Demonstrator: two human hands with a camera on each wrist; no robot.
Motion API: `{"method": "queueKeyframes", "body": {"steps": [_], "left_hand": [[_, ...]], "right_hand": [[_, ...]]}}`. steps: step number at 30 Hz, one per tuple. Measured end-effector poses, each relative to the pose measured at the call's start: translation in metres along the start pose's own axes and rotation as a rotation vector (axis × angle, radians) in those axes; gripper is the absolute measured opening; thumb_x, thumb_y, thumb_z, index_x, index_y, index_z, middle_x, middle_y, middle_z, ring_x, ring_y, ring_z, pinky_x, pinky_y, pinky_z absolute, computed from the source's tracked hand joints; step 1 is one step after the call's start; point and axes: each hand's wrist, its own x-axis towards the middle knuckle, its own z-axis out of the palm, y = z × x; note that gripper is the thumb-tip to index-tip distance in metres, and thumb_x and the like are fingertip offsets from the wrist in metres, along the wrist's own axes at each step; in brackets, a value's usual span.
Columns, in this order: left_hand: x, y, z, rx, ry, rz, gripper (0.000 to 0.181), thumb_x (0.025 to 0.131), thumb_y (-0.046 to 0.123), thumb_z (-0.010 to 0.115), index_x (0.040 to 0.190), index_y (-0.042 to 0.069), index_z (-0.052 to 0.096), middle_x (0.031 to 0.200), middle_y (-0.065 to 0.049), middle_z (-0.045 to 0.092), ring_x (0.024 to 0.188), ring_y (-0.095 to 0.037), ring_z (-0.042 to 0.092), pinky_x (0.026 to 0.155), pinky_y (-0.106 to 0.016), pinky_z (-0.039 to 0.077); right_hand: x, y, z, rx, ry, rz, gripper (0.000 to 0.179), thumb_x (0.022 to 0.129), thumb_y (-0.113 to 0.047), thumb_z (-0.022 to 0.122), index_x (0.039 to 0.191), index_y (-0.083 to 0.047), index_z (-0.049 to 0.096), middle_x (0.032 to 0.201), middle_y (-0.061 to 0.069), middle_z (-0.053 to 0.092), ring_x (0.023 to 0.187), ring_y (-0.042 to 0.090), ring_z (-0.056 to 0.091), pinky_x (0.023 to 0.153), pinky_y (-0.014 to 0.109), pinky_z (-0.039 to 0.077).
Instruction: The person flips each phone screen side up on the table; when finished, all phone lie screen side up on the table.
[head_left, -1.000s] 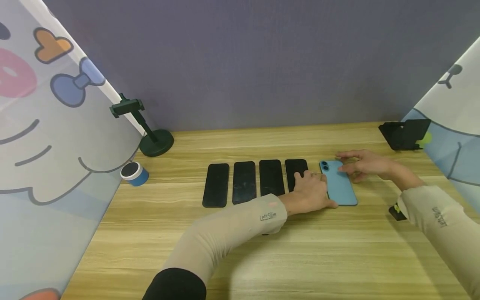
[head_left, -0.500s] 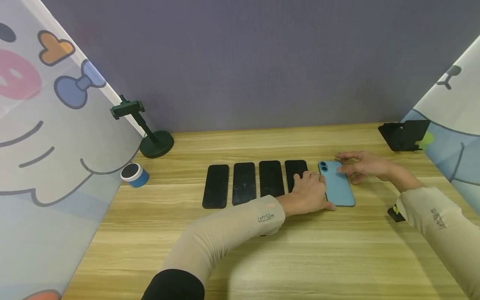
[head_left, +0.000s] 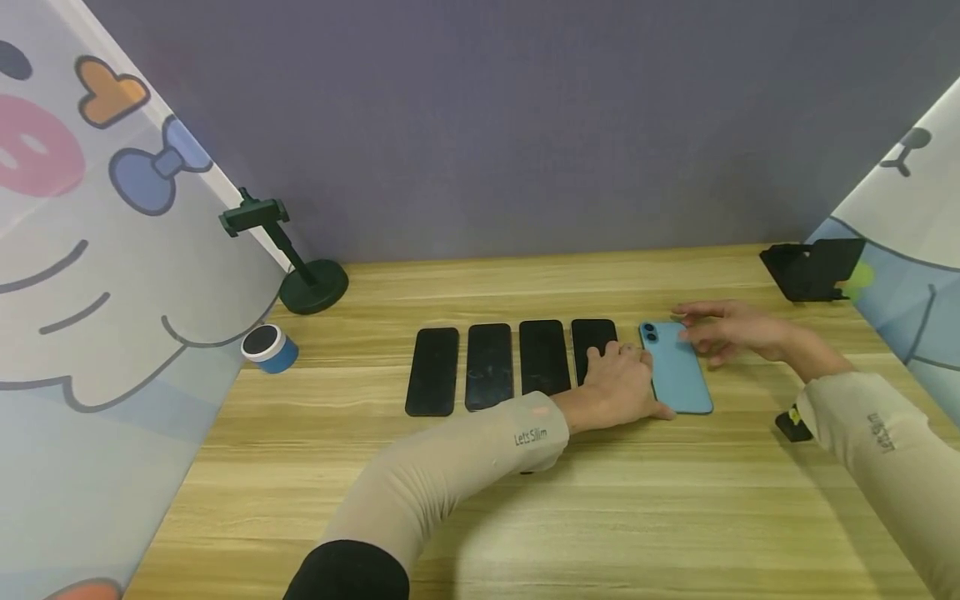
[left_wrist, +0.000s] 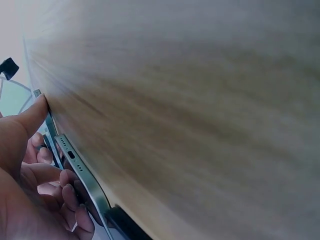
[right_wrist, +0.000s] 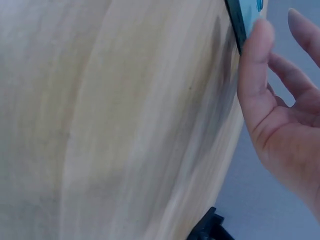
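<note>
Face down on the wooden table lies a light blue phone point(head_left: 682, 379), its two camera lenses at the far left corner. My left hand point(head_left: 618, 387) spreads its fingers over a black-screened phone point(head_left: 588, 335) beside it, and its thumb touches the blue phone's near left edge. The left wrist view has that thumb at the blue phone's edge point(left_wrist: 52, 129) and the other fingers by the neighbouring phone's end point(left_wrist: 82, 172). From the right, my right hand point(head_left: 735, 331) has loosely spread fingers, its thumb at the blue phone's far right edge point(right_wrist: 247, 20).
Three more black-screened phones point(head_left: 431, 372) continue the row leftward. A dark green phone stand point(head_left: 313, 287) and a blue-and-white jar point(head_left: 272, 349) stand at left. A black folding stand point(head_left: 813, 268) is at back right, and a small black item point(head_left: 792, 426) lies by the right sleeve.
Both hands stay in nearly the same places. The blue phone's near end has edged slightly left since one second ago; the whole view also shifts a little.
</note>
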Motion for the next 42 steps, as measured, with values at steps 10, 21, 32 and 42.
{"method": "queueKeyframes", "body": {"steps": [10, 21, 32, 42], "left_hand": [[0.000, -0.001, -0.001, -0.010, -0.010, 0.003, 0.095, 0.080, 0.087, 0.047, 0.157, 0.034, 0.031, 0.160, 0.008, 0.035, 0.143, -0.019, 0.037, 0.112, -0.046, 0.037], [0.001, -0.001, -0.002, -0.028, -0.029, -0.005, 0.094, 0.080, 0.086, 0.049, 0.157, 0.034, 0.032, 0.160, 0.009, 0.034, 0.144, -0.018, 0.035, 0.113, -0.046, 0.036], [0.001, -0.002, -0.002, -0.026, -0.015, 0.012, 0.094, 0.081, 0.086, 0.048, 0.157, 0.033, 0.033, 0.159, 0.008, 0.037, 0.144, -0.018, 0.036, 0.112, -0.047, 0.037], [0.002, -0.003, -0.001, -0.025, -0.023, 0.017, 0.094, 0.080, 0.086, 0.048, 0.157, 0.034, 0.032, 0.159, 0.009, 0.037, 0.143, -0.019, 0.037, 0.112, -0.046, 0.038]], "right_hand": [[0.001, -0.007, 0.001, -0.087, 0.011, 0.017, 0.070, 0.101, -0.028, 0.060, 0.156, 0.000, 0.028, 0.126, 0.018, 0.049, 0.075, 0.015, 0.058, 0.065, 0.039, 0.059], [0.011, -0.013, -0.004, -0.113, -0.041, 0.039, 0.065, 0.099, -0.026, 0.064, 0.152, 0.000, 0.035, 0.092, 0.008, 0.054, 0.065, 0.012, 0.055, 0.064, 0.038, 0.059], [0.011, 0.002, -0.013, 0.086, -0.071, 0.073, 0.060, 0.100, -0.022, 0.063, 0.153, -0.006, 0.040, 0.089, 0.001, 0.056, 0.070, 0.009, 0.054, 0.070, 0.035, 0.059], [0.014, 0.016, -0.017, 0.190, -0.087, 0.033, 0.034, 0.101, -0.016, 0.060, 0.132, -0.030, 0.063, 0.084, -0.002, 0.060, 0.072, 0.008, 0.057, 0.067, 0.030, 0.057]]}}
